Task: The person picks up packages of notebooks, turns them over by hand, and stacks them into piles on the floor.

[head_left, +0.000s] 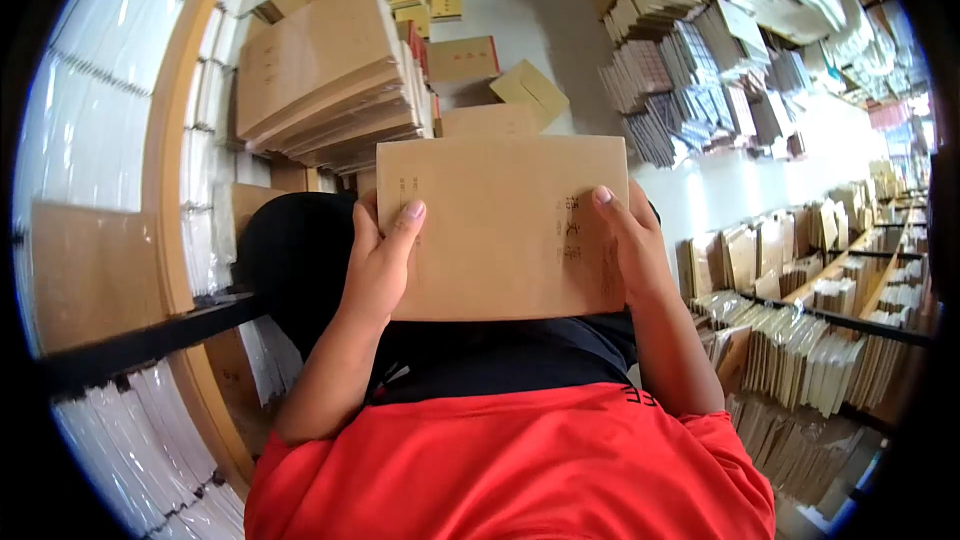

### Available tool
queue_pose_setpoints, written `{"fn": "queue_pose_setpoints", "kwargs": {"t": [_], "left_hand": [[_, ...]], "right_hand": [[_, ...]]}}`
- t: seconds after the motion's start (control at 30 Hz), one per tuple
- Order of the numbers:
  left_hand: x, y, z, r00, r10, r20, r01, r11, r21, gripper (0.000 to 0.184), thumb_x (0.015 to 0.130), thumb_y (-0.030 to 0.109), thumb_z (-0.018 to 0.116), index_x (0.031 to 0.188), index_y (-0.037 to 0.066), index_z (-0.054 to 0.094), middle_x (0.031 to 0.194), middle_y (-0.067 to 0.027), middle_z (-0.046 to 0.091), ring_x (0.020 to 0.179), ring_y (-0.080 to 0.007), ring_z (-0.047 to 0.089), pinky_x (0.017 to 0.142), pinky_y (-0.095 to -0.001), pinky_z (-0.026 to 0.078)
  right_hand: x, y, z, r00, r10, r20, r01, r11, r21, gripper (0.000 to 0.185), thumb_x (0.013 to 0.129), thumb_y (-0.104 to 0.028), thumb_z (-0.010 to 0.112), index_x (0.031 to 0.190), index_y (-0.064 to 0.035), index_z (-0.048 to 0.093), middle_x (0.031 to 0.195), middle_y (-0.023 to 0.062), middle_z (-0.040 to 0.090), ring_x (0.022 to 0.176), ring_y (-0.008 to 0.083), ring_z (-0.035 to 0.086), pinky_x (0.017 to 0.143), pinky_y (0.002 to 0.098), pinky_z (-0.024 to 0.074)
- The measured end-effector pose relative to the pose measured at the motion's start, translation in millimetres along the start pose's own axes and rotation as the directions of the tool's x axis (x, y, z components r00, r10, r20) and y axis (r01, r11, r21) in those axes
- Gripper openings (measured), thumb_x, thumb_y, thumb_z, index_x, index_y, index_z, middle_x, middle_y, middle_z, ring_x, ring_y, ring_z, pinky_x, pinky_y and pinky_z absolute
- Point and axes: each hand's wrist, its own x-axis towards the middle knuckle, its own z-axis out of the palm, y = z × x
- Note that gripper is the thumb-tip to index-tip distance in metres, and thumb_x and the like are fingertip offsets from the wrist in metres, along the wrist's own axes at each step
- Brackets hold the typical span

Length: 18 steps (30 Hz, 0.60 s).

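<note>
A brown kraft-cover exercise book point(490, 230) with dark printed characters near its right edge is held level over my lap. My left hand point(385, 245) grips its left edge, thumb on the cover and fingers hidden beneath. On the opposite edge my right hand point(635, 240) has the same grip, thumb near the printed characters. Whether one book or several lie together in my hands, I cannot tell. Just beyond it, another brown cover point(490, 120) shows partly, its lower part hidden behind the held one.
To the left, a tall pile of brown books point(320, 70) leans beside shelving with a wooden post point(170, 140). Yellow booklets point(445, 3) and a tan envelope-like piece point(530, 95) lie on the pale floor ahead. Bundled notebooks point(690, 80) and packed shelves point(800, 340) stand to the right.
</note>
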Motion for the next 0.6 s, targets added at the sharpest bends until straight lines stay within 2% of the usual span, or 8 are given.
{"fn": "queue_pose_setpoints", "kwargs": {"t": [0.07,0.13,0.17,0.27,0.37,0.47,0.5,0.6], "left_hand": [[19.0,-17.5,12.1,1.000,-0.012,0.007,0.012,1.000,0.029,0.062,0.102,0.033,0.069,0.139,-0.006,0.039,0.128,-0.0118,0.060,0.113,-0.0151,0.058,0.097,-0.0312,0.049],[51.7,-43.0,18.7,0.991,-0.125,0.036,0.123,0.991,0.056,0.061,0.101,0.038,0.068,0.137,-0.007,0.047,0.126,-0.0134,0.063,0.113,-0.0176,0.061,0.096,-0.0322,0.050],[69.7,-60.1,20.7,0.982,-0.186,0.044,0.182,0.981,0.071,0.061,0.101,0.040,0.067,0.136,-0.007,0.051,0.125,-0.0142,0.065,0.113,-0.0188,0.063,0.096,-0.0328,0.051],[136.7,-125.3,25.6,0.881,-0.464,0.094,0.465,0.885,0.018,0.061,0.098,0.047,0.065,0.128,-0.006,0.064,0.118,-0.0160,0.071,0.109,-0.0225,0.068,0.095,-0.0345,0.053],[181.1,-219.1,28.4,0.882,-0.463,-0.091,0.472,0.863,0.183,0.062,0.096,0.052,0.064,0.122,-0.004,0.071,0.115,-0.0167,0.074,0.105,-0.0275,0.071,0.095,-0.0376,0.053],[198.0,-269.9,28.0,0.867,-0.455,-0.204,0.498,0.794,0.349,0.065,0.094,0.054,0.065,0.123,-0.003,0.071,0.121,-0.0183,0.074,0.111,-0.0311,0.070,0.097,-0.0404,0.052],[204.0,-300.5,21.9,0.880,-0.439,-0.180,0.474,0.833,0.286,0.066,0.093,0.056,0.066,0.122,-0.002,0.072,0.122,-0.0193,0.074,0.113,-0.0332,0.069,0.097,-0.0420,0.051],[215.6,-338.5,12.0,0.850,-0.502,-0.159,0.523,0.767,0.372,0.070,0.095,0.058,0.063,0.134,0.000,0.065,0.130,-0.0158,0.069,0.120,-0.0281,0.064,0.100,-0.0405,0.050]], "right_hand": [[15.0,14.2,-12.8,0.999,0.041,-0.027,-0.041,0.999,0.004,0.055,0.104,-0.032,0.065,0.142,0.0039,0.049,0.134,0.0107,0.059,0.125,0.0163,0.052,0.110,0.0320,0.0379],[39.2,43.5,-24.6,0.997,0.007,-0.077,-0.012,0.998,-0.056,0.054,0.104,-0.032,0.065,0.141,0.0029,0.050,0.132,0.0104,0.060,0.121,0.0164,0.054,0.106,0.0325,0.0413],[52.9,63.1,-30.6,0.995,-0.005,-0.098,-0.004,0.996,-0.088,0.053,0.104,-0.033,0.065,0.141,0.0024,0.050,0.131,0.0102,0.061,0.120,0.0164,0.055,0.105,0.0328,0.0430],[113.7,133.4,-46.4,0.982,0.160,-0.098,-0.164,0.986,-0.030,0.050,0.104,-0.035,0.067,0.136,0.0020,0.055,0.122,0.0100,0.065,0.109,0.0167,0.060,0.096,0.0340,0.0494],[175.0,204.6,-66.7,0.941,0.315,-0.125,-0.338,0.901,-0.272,0.054,0.101,-0.040,0.070,0.131,0.0027,0.058,0.111,0.0102,0.069,0.098,0.0170,0.063,0.089,0.0350,0.0529],[211.2,269.0,-76.6,0.887,0.426,-0.177,-0.461,0.825,-0.325,0.061,0.096,-0.050,0.072,0.127,0.0018,0.063,0.113,0.0105,0.069,0.105,0.0175,0.065,0.090,0.0320,0.0518],[214.8,282.8,-77.1,0.876,0.443,-0.191,-0.482,0.805,-0.346,0.063,0.096,-0.051,0.073,0.127,0.0020,0.063,0.113,0.0107,0.070,0.105,0.0182,0.065,0.091,0.0325,0.0521],[234.2,317.9,-76.1,0.862,0.451,-0.233,-0.508,0.760,-0.406,0.067,0.094,-0.054,0.073,0.130,0.0022,0.062,0.115,0.0121,0.071,0.105,0.0207,0.066,0.093,0.0348,0.0522]]}}
